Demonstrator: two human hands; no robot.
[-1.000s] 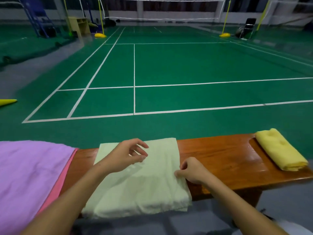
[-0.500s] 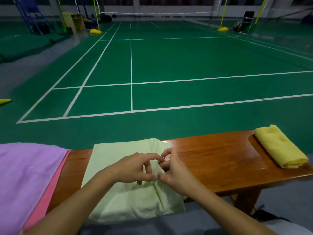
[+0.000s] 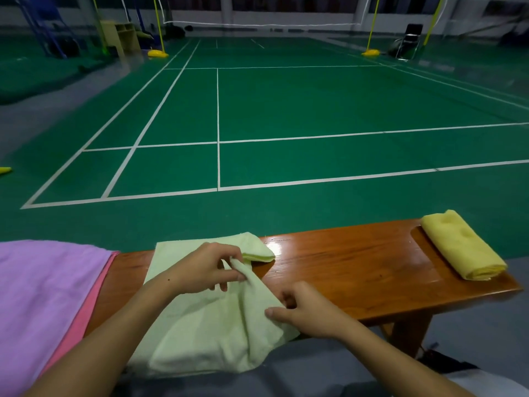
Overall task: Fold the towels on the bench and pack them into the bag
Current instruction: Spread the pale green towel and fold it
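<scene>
- Green badminton court (image 3: 315, 110) with white lines behind; wooden bench (image 3: 357, 270) across the foreground.
- Pale green towel (image 3: 206, 333) lies mid-bench, near edge hanging over the front.
- Left hand (image 3: 206, 267) pinches a raised fold of it.
- Right hand (image 3: 306, 310) grips its right edge, thumb on top.
- Rolled yellow towel (image 3: 463, 247) at bench's right end.
- Purple towel (image 3: 43, 296) over a pink towel (image 3: 86, 310), far left.

You see a dim, greenish, softly lit hall with overhead glare shining on the table (image 3: 337, 253), faint shadows beneath the hands, lines bowing at the wide-angle edges, and the far wall blurred.
</scene>
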